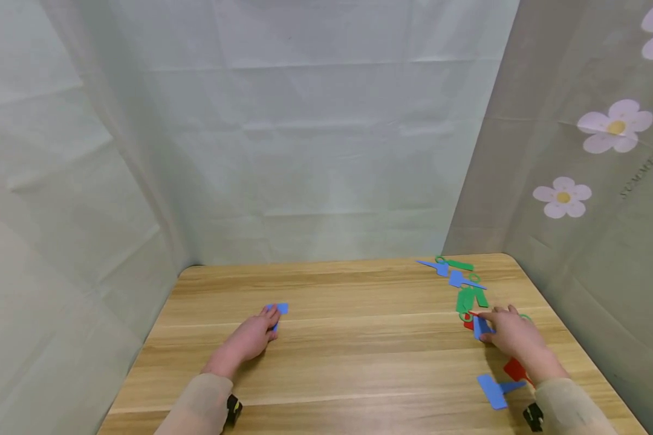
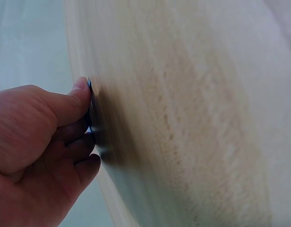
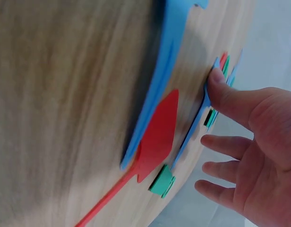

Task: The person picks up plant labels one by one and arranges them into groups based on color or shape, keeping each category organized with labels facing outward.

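On the left of the wooden table [image 1: 370, 362], my left hand [image 1: 253, 335] holds a T-shaped blue plant label [image 1: 283, 308] at the surface. In the left wrist view its thumb and bent fingertips meet the label's thin edge. At the right, my right hand [image 1: 514, 332] pinches another blue plant label [image 1: 481, 327] with thumb and forefinger; its other fingers [image 3: 226, 146] are spread. Just beyond that hand lie a mostly covered red label [image 1: 468, 322] and several green ring tags [image 1: 464, 300]. Nearer me are a red label [image 1: 514, 368] and a blue T-shaped label [image 1: 492, 391].
Two blue labels [image 1: 442, 268] [image 1: 456, 278] and a green ring tag [image 1: 460, 265] lie by the far right edge. Pale cloth [image 1: 332, 151] hangs behind the table, and a flowered cloth [image 1: 593, 254] borders its right side.
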`<action>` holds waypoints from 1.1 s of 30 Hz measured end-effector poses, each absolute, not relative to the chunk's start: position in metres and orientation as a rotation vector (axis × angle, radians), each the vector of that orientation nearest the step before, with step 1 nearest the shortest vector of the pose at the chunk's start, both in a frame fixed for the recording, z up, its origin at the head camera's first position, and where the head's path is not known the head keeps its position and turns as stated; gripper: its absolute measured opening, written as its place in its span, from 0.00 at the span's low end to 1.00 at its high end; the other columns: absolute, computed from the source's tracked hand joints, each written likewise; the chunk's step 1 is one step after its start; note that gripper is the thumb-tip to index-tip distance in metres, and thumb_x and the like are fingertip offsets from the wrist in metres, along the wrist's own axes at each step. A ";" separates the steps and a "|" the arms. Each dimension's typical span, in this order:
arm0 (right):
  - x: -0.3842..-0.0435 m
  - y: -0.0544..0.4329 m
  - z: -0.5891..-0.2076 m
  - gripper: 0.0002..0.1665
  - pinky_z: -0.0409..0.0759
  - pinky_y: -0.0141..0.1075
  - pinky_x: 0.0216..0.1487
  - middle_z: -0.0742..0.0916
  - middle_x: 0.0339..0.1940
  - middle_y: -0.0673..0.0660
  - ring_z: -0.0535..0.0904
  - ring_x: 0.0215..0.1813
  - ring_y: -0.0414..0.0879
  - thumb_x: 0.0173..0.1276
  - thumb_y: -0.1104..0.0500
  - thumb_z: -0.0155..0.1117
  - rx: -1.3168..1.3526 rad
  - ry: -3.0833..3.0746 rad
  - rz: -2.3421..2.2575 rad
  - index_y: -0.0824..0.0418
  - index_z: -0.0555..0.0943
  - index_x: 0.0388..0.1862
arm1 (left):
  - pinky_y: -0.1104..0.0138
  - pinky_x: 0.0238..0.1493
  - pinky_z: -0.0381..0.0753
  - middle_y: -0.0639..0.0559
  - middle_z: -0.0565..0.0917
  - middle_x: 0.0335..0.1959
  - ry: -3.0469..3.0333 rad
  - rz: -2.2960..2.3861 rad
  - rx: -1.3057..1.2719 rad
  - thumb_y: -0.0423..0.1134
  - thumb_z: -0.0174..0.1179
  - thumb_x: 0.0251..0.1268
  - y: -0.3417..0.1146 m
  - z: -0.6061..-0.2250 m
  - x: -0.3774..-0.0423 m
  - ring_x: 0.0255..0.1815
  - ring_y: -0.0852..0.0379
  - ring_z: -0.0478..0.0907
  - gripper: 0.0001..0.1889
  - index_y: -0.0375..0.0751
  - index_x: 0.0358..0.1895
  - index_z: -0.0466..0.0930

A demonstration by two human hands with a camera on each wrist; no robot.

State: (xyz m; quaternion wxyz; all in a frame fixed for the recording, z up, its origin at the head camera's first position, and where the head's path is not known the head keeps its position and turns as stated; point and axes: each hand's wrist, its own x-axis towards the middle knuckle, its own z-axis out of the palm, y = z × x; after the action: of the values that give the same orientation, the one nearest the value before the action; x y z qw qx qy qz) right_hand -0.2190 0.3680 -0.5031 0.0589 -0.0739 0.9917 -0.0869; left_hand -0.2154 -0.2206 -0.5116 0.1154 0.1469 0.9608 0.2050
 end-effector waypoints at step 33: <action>-0.214 0.347 -0.499 0.31 0.71 0.79 0.60 0.78 0.67 0.83 0.60 0.72 0.87 0.62 0.60 0.83 -0.130 3.065 -0.173 0.70 0.85 0.62 | 0.40 0.80 0.59 0.30 0.62 0.82 2.826 0.655 0.421 0.29 0.60 0.80 -0.221 -0.513 -0.211 0.83 0.29 0.55 0.28 0.23 0.78 0.66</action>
State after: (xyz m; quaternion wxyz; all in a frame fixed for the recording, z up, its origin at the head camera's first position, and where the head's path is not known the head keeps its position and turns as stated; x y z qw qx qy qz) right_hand -0.2141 0.3467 -0.4987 0.0347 -0.0423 0.9969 -0.0564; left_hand -0.2111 -0.2210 -0.5131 0.1052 0.1429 0.9587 0.2221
